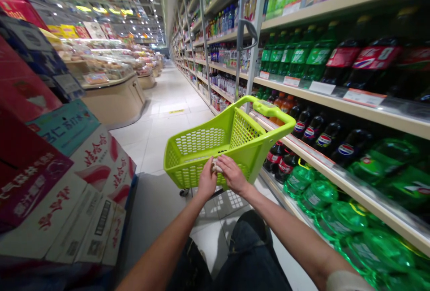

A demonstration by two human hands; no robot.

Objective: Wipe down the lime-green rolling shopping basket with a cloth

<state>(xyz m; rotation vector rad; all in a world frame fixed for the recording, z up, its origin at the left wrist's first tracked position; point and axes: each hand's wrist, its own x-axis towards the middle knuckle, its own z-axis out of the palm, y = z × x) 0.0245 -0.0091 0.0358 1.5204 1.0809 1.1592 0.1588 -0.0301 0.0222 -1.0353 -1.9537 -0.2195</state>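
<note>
My left hand [207, 178] and my right hand [232, 174] meet in front of me with bent fingers. Between their fingertips is a small whitish, crumpled-looking thing [217, 166], partly covered and too small to name. Just beyond the hands stands a lime-green plastic shopping cart [260, 158] with perforated walls. Its handle points to the right, beside the drink shelves, and its basket opening faces up. From this angle, I cannot tell whether the hands touch the cart's near side.
Shelves of soda bottles [317, 55] line the right side, with large green bottles [339, 212] at the bottom. Stacked drink cartons [83, 161] rise close on the left. A tiled aisle [161, 116] runs ahead past a rounded display counter [114, 102].
</note>
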